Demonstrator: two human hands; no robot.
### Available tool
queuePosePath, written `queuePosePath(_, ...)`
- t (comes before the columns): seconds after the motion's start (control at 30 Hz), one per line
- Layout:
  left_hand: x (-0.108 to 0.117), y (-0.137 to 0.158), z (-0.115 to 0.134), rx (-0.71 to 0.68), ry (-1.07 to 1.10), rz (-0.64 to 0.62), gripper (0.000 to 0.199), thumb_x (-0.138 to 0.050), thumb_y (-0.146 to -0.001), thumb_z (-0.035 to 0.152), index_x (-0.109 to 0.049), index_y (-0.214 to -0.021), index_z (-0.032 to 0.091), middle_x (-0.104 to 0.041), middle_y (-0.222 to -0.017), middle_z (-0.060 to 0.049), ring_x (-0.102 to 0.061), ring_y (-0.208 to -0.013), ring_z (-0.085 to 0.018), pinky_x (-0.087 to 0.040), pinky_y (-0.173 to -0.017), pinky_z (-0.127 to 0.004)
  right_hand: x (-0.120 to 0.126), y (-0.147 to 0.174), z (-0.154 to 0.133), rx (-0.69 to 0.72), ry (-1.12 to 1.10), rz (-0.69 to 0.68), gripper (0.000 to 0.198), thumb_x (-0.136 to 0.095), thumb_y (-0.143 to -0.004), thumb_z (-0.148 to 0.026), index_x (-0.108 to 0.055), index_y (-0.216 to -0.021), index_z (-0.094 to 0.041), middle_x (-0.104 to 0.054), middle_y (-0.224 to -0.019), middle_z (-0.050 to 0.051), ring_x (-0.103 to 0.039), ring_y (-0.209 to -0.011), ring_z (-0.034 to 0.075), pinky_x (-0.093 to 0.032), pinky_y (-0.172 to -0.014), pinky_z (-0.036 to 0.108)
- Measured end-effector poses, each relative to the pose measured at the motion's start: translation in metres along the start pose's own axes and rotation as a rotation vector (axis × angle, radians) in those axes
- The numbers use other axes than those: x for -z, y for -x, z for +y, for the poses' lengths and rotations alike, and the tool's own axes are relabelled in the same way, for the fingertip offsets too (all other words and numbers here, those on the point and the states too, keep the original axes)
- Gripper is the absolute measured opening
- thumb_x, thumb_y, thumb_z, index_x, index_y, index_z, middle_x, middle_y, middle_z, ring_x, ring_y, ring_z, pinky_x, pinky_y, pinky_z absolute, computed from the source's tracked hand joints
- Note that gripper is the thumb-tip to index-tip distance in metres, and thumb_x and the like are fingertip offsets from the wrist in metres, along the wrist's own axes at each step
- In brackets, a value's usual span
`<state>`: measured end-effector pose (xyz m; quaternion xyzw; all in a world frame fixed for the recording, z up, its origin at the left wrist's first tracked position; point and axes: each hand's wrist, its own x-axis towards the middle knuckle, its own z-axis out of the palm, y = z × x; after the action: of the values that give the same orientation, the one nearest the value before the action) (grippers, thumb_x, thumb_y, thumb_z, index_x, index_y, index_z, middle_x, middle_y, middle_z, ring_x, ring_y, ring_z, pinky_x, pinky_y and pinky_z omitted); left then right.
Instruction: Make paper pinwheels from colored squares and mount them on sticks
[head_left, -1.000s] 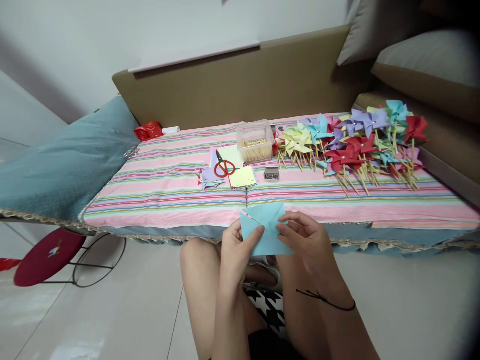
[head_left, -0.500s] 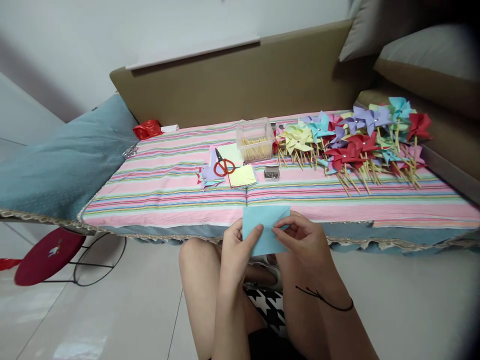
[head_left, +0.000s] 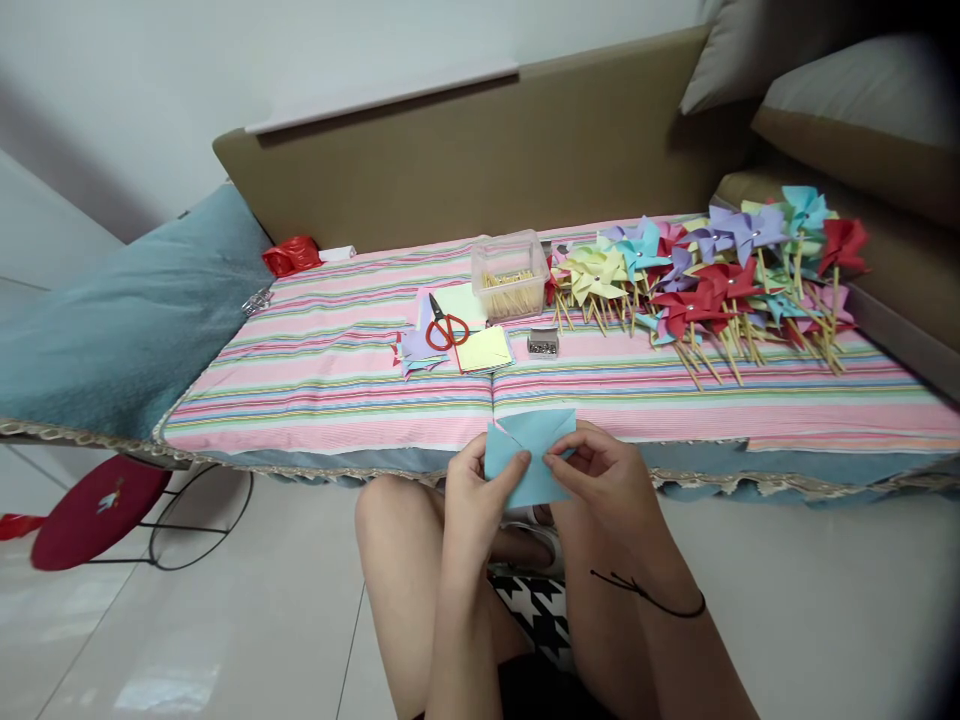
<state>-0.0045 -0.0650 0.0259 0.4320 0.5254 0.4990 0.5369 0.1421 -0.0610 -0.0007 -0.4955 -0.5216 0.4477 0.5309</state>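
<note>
A light blue square of paper (head_left: pixel 534 440) is held between both hands above my lap, with slits running in from its upper corners. My left hand (head_left: pixel 484 482) grips its left side, thumb on top. At the right side my right hand (head_left: pixel 600 468) pinches the paper near its middle. Beyond, on the striped cloth, red-handled scissors (head_left: pixel 444 328) rest on paper sheets. A small stack of yellow paper squares (head_left: pixel 484 350) lies beside them. Right of that stack stands a small box of metal pins (head_left: pixel 543 344).
A clear plastic box (head_left: pixel 511 285) holds thin sticks. Many finished paper pinwheels (head_left: pixel 705 300) are heaped at the right. A red plastic bag (head_left: pixel 290 257) sits at the far left of the striped cloth (head_left: pixel 315 380). A dark red stool (head_left: pixel 101 512) stands on the floor.
The slit at the paper's upper left corner has spread apart, and that edge now sits unevenly. Both hands keep nearly the same grip. The view has shifted slightly.
</note>
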Motion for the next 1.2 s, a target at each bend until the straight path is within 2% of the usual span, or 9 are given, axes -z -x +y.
queuePosePath(0.1,-0.001,-0.001,-0.003,0.014,0.045,0.040,0.020,-0.073,-0.069,0.029,-0.067,-0.082,0.015,-0.066,-0.074,-0.001,-0.057,-0.066,-0.014,-0.044,-0.062,-0.024,-0.002,0.001,-0.004,-0.087,-0.161,-0.012,0.017,-0.071,-0.073,-0.029,-0.062,-0.085,-0.022,-0.066,-0.086,0.005,-0.064,-0.078,0.019,-0.052,-0.068,0.031)
queuePosePath(0.2,-0.002,-0.002,-0.005,0.012,0.123,0.106,0.030,-0.075,-0.067,0.028,-0.062,-0.091,0.017,-0.068,-0.077,-0.001,-0.060,-0.067,-0.013,-0.046,-0.063,-0.023,-0.005,0.001,-0.007,-0.174,-0.345,-0.025,0.056,-0.074,-0.071,-0.031,-0.047,-0.119,-0.027,-0.069,-0.101,0.005,-0.067,-0.085,0.020,-0.054,-0.075,0.035)
queuePosePath(0.27,-0.004,-0.002,-0.004,0.023,0.157,0.135,0.035,-0.077,-0.066,0.029,-0.057,-0.093,0.018,-0.067,-0.071,0.002,-0.059,-0.059,-0.011,-0.046,-0.059,-0.022,-0.008,0.001,-0.006,-0.207,-0.377,-0.010,0.070,-0.075,-0.071,-0.033,-0.037,-0.129,-0.028,-0.070,-0.100,0.005,-0.067,-0.087,0.020,-0.054,-0.077,0.036)
queuePosePath(0.4,-0.007,-0.001,-0.002,0.045,0.176,0.151,0.042,-0.079,-0.063,0.032,-0.050,-0.091,0.019,-0.065,-0.063,0.004,-0.057,-0.050,-0.010,-0.044,-0.053,-0.021,-0.014,0.000,-0.002,-0.217,-0.325,0.123,0.076,-0.078,-0.067,-0.036,-0.037,-0.129,-0.024,-0.072,-0.084,0.003,-0.067,-0.079,0.021,-0.053,-0.073,0.036)
queuePosePath(0.53,-0.009,-0.001,-0.001,0.071,0.200,0.114,0.043,-0.079,-0.062,0.032,-0.050,-0.091,0.020,-0.068,-0.066,0.003,-0.058,-0.050,-0.010,-0.044,-0.053,-0.022,-0.014,0.000,-0.002,-0.224,-0.335,0.133,0.081,-0.079,-0.064,-0.037,-0.035,-0.130,-0.023,-0.071,-0.074,0.000,-0.066,-0.072,0.020,-0.051,-0.066,0.033)
queuePosePath(0.67,-0.002,-0.002,0.001,0.116,0.203,0.022,0.032,-0.074,-0.069,0.035,-0.055,-0.089,0.019,-0.066,-0.065,0.002,-0.058,-0.053,-0.011,-0.044,-0.055,-0.022,-0.005,-0.001,-0.003,-0.258,-0.321,0.073,0.084,-0.079,-0.063,-0.038,-0.032,-0.131,-0.024,-0.070,-0.072,-0.002,-0.066,-0.070,0.019,-0.051,-0.065,0.032)
queuePosePath(0.77,0.008,-0.004,0.006,0.079,0.112,0.079,0.021,-0.070,-0.073,0.035,-0.061,-0.081,0.018,-0.062,-0.061,0.003,-0.056,-0.056,-0.009,-0.041,-0.056,-0.020,0.005,-0.001,-0.002,-0.326,-0.305,-0.011,0.093,-0.080,-0.060,-0.037,-0.027,-0.135,-0.024,-0.071,-0.070,-0.002,-0.066,-0.065,0.019,-0.051,-0.063,0.031)
queuePosePath(0.9,0.020,-0.005,0.010,0.032,0.001,0.058,0.019,-0.072,-0.071,0.031,-0.066,-0.083,0.017,-0.069,-0.077,-0.003,-0.063,-0.077,-0.014,-0.045,-0.069,-0.022,0.013,-0.001,0.002,-0.375,-0.225,-0.159,0.096,-0.079,-0.061,-0.034,-0.025,-0.139,-0.023,-0.065,-0.061,-0.006,-0.062,-0.059,0.017,-0.048,-0.055,0.028)
queuePosePath(1.2,0.016,-0.005,0.004,0.011,-0.117,-0.089,0.021,-0.071,-0.073,0.028,-0.069,-0.090,0.017,-0.071,-0.089,-0.008,-0.065,-0.084,-0.019,-0.048,-0.077,-0.029,0.012,0.000,0.011,-0.214,0.032,-0.236,0.083,-0.079,-0.060,-0.028,-0.043,-0.135,-0.025,-0.055,-0.061,-0.007,-0.057,-0.055,0.014,-0.044,-0.051,0.026)
